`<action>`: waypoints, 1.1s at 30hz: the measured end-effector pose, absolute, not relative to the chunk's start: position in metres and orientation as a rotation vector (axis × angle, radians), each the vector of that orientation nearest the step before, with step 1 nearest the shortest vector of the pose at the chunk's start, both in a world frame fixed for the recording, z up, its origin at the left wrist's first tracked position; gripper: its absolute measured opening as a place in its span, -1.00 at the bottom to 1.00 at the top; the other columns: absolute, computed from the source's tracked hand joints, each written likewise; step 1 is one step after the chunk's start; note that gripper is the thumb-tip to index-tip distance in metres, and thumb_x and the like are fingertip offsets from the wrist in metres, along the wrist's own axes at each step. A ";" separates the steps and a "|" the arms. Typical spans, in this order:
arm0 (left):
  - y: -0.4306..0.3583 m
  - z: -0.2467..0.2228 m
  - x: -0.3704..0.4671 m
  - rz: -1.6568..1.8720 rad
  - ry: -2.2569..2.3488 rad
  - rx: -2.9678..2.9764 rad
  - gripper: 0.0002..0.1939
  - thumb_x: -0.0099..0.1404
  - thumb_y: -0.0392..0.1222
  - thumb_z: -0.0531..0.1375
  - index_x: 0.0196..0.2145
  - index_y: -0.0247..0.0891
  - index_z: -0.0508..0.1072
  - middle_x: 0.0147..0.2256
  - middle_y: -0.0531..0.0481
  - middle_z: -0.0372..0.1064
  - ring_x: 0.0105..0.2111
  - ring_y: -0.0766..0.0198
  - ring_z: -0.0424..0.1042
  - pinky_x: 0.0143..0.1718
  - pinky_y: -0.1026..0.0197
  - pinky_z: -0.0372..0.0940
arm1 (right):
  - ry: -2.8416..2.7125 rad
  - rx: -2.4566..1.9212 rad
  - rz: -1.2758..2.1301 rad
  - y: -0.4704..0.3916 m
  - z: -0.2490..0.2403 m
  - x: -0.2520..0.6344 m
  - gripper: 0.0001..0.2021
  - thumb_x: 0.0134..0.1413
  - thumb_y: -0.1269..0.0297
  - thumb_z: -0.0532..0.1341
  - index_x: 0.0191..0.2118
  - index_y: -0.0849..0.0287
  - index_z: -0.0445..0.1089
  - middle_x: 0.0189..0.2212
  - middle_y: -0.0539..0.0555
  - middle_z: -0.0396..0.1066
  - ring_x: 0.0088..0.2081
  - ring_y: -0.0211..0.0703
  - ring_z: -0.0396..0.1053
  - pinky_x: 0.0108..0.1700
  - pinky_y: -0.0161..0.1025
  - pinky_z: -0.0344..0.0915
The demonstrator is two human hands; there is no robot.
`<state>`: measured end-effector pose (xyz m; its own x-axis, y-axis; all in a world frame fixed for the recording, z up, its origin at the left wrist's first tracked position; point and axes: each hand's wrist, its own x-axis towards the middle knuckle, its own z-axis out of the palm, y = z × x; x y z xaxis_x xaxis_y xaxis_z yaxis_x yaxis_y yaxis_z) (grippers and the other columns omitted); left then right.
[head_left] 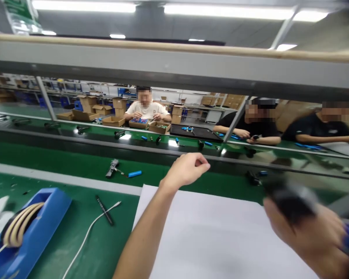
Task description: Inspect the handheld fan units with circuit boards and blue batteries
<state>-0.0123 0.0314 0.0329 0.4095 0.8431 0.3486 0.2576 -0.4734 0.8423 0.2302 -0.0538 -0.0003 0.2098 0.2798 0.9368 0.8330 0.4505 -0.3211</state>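
My left hand (189,168) is raised over the far edge of a large white sheet (209,232), its thumb and fingers curled together with nothing visible between them. At the right, my right hand (311,236) is blurred by motion and closed round a black object (293,201), whose details are smeared. Left of my left hand, a dark grey part (112,168) lies on the green surface, wired to a blue cylinder (134,174). Another black part (253,177) with a blue piece lies beyond my right hand.
A blue tape dispenser (43,236), a black pen (104,211) and a white cable (88,232) lie at left. Beyond, a dark conveyor belt (104,144) carries several small parts. A grey beam (168,66) spans overhead. Three people sit across the line.
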 end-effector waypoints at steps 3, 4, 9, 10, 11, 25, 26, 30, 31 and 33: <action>0.044 0.019 0.008 1.058 0.812 1.725 -0.76 0.22 -0.08 0.24 -0.25 -0.29 0.57 -0.28 -0.13 0.55 -0.29 0.19 0.48 -0.31 0.26 0.29 | -1.327 -1.397 -0.654 -0.010 0.010 0.209 -0.54 0.29 -0.10 0.09 -0.17 0.22 0.50 -0.44 0.23 0.49 -0.51 -0.06 0.41 -0.46 -0.18 0.19; 0.047 0.015 0.015 1.082 0.791 1.671 -0.68 0.27 -0.01 0.21 -0.19 -0.32 0.56 -0.22 -0.17 0.55 -0.26 0.19 0.49 -0.32 0.27 0.29 | -1.396 -1.466 -0.614 0.003 0.012 0.198 -0.53 0.32 -0.07 0.04 -0.10 0.26 0.47 -0.43 0.23 0.52 -0.50 -0.03 0.43 -0.46 -0.19 0.17; 0.058 -0.001 0.036 1.302 0.714 1.328 -0.38 0.13 0.28 0.30 -0.12 -0.35 0.53 -0.15 -0.20 0.54 -0.15 0.10 0.48 -0.27 0.24 0.35 | -1.701 -1.692 -0.281 0.046 -0.001 0.142 -0.60 0.42 0.11 -0.07 0.14 0.25 0.28 -0.31 0.16 0.57 -0.34 0.00 0.53 -0.38 -0.25 0.18; 0.060 -0.005 0.037 1.337 0.744 1.269 -0.36 0.04 0.27 0.37 -0.15 -0.36 0.54 -0.20 -0.18 0.54 -0.18 0.10 0.48 -0.26 0.23 0.35 | -1.737 -1.702 -0.241 0.050 -0.007 0.136 -0.60 0.42 0.14 -0.08 0.17 0.25 0.24 -0.28 0.17 0.57 -0.32 0.00 0.53 -0.37 -0.25 0.19; 0.064 -0.010 0.037 1.358 0.785 1.233 -0.34 -0.02 0.25 0.41 -0.17 -0.38 0.54 -0.25 -0.16 0.54 -0.21 0.12 0.48 -0.26 0.24 0.35 | -1.771 -1.707 -0.206 0.053 -0.013 0.133 -0.60 0.41 0.18 -0.08 0.20 0.26 0.21 -0.27 0.18 0.57 -0.30 0.01 0.54 -0.35 -0.23 0.21; 0.110 -0.075 0.011 0.914 0.887 1.098 -0.51 0.13 0.12 0.39 -0.16 -0.34 0.56 -0.24 -0.20 0.55 -0.34 0.22 0.47 -0.34 0.22 0.32 | -2.087 -1.378 0.813 0.095 -0.054 0.217 -0.63 0.35 0.13 -0.01 -0.23 0.26 0.43 -0.40 0.07 0.48 -0.50 -0.27 0.34 -0.58 -0.38 0.10; 0.111 -0.080 0.011 0.894 0.897 1.082 -0.54 0.15 0.09 0.38 -0.16 -0.34 0.55 -0.22 -0.21 0.55 -0.35 0.23 0.47 -0.35 0.23 0.31 | -2.105 -1.379 0.810 0.097 -0.057 0.220 -0.68 0.34 0.19 0.01 -0.23 0.26 0.44 -0.40 0.06 0.48 -0.49 -0.28 0.34 -0.55 -0.39 0.13; 0.114 -0.091 0.014 0.858 0.938 1.073 -0.60 0.21 0.03 0.35 -0.14 -0.33 0.52 -0.18 -0.22 0.55 -0.33 0.23 0.48 -0.34 0.24 0.31 | -2.139 -1.440 0.649 0.104 -0.066 0.225 -0.77 0.28 0.35 0.06 -0.28 0.21 0.45 -0.44 0.03 0.46 -0.41 -0.24 0.35 -0.34 -0.35 0.21; 0.114 -0.092 0.015 0.857 0.950 1.086 -0.60 0.21 0.03 0.34 -0.13 -0.33 0.52 -0.19 -0.22 0.55 -0.33 0.23 0.49 -0.33 0.25 0.31 | -2.137 -1.465 0.586 0.105 -0.068 0.225 -0.78 0.27 0.37 0.06 -0.28 0.20 0.46 -0.42 0.04 0.46 -0.38 -0.22 0.35 -0.30 -0.33 0.20; 0.114 -0.094 0.016 0.860 0.980 1.119 -0.62 0.22 0.02 0.34 -0.14 -0.34 0.51 -0.21 -0.20 0.55 -0.32 0.23 0.49 -0.33 0.25 0.32 | -2.138 -1.506 0.482 0.106 -0.073 0.223 -0.77 0.27 0.40 0.06 -0.27 0.15 0.47 -0.36 0.05 0.48 -0.31 -0.17 0.37 -0.23 -0.29 0.18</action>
